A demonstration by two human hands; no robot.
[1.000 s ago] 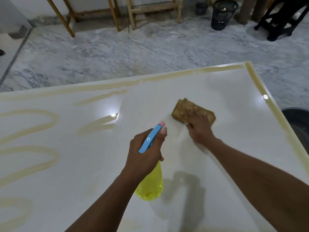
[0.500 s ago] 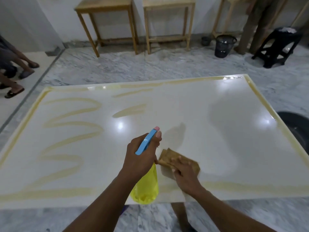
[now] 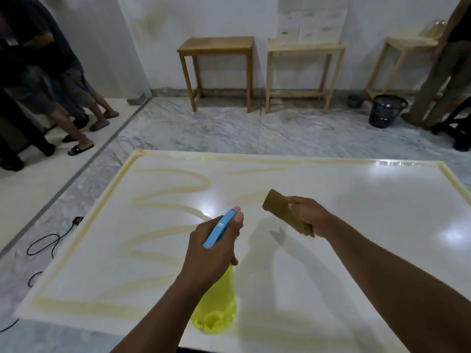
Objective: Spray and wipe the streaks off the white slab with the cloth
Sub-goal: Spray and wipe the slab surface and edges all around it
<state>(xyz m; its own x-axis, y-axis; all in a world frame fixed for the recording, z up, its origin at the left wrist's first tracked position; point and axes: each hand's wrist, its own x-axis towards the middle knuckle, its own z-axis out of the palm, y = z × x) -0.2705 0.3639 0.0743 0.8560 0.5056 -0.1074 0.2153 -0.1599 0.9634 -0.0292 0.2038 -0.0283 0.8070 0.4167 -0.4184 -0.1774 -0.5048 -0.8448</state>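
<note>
Above the white slab (image 3: 356, 225), your left hand (image 3: 211, 250) gripped the yellow spray bottle (image 3: 216, 309), and your right hand (image 3: 308, 212) held the brown cloth (image 3: 276, 203) up off it. Yellow streaks (image 3: 173, 172) covered the slab's left side. You seemed between wipes; the next move needed a spray there, then wiping.

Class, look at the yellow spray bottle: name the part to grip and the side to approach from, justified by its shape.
Grip the spray bottle at its narrow neck, under the blue trigger head, coming from the near side behind the pink nozzle. The yellow body tapers up to it, so fingers wrap round there, as the left hand shows.
</note>
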